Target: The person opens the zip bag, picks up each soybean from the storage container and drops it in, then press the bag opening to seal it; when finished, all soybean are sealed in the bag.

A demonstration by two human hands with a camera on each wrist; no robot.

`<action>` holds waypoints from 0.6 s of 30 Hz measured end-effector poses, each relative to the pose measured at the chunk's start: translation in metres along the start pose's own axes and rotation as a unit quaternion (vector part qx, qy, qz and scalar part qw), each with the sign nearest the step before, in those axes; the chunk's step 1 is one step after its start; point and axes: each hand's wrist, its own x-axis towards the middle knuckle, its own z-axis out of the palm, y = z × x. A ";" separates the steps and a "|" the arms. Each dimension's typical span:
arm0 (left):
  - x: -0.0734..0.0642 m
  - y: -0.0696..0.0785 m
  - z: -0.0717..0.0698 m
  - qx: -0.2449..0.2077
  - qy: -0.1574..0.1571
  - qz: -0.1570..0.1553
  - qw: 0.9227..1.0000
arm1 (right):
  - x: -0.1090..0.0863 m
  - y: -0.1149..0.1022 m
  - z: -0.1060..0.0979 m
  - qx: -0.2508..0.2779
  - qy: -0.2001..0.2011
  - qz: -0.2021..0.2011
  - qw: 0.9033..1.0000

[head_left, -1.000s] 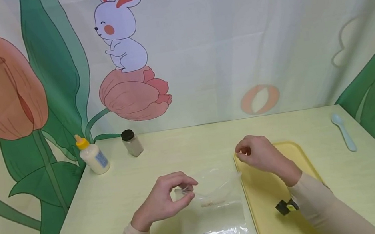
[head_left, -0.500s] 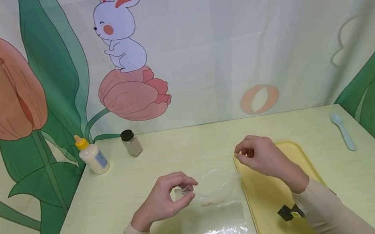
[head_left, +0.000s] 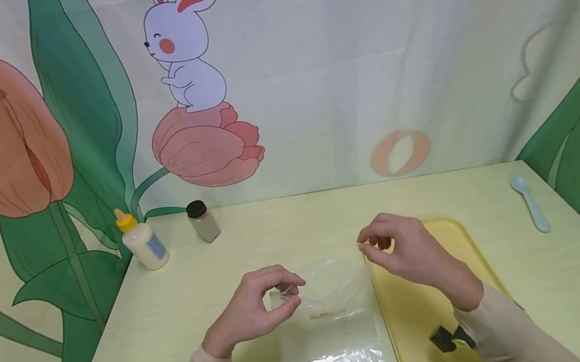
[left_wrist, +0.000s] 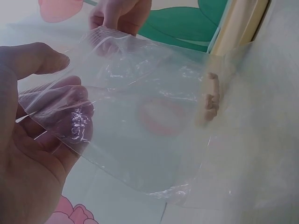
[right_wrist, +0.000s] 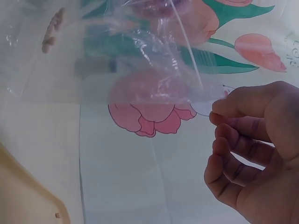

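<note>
A clear plastic bag [head_left: 328, 341] stretches between my two hands, with its mouth toward the back wall. Inside it lies a short line of small tan bits [left_wrist: 212, 98]. My left hand [head_left: 255, 305] holds the bag's left corner; its fingers [left_wrist: 77, 116] curl behind the film while the thumb stands apart from them. My right hand [head_left: 407, 248], over the tray's far left corner, pinches at the bag's right corner with thumb and forefinger. In the right wrist view the other fingers of the right hand [right_wrist: 257, 144] are bent, with small gaps between them.
A yellow tray [head_left: 421, 324] lies right of the bag, under the right forearm. A white glue bottle with a yellow cap [head_left: 145, 246] and a black-lidded jar [head_left: 204, 224] stand at the back left. A pale blue spoon [head_left: 530, 204] lies at the right.
My right hand has shifted slightly left and toward me, and the bag's mouth has rounded out a little more. My left hand has stayed in place.
</note>
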 end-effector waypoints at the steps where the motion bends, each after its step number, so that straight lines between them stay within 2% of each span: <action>1: 0.000 0.000 0.000 0.000 0.000 0.001 1.000 | 0.000 -0.001 0.000 0.003 0.000 -0.003 1.000; 11: 0.000 0.000 0.000 0.000 0.001 0.007 1.000 | -0.005 -0.019 -0.001 0.045 -0.001 -0.032 0.998; 18: 0.000 0.002 -0.001 0.001 0.000 0.003 1.000 | -0.009 -0.022 0.002 0.063 0.011 -0.056 0.996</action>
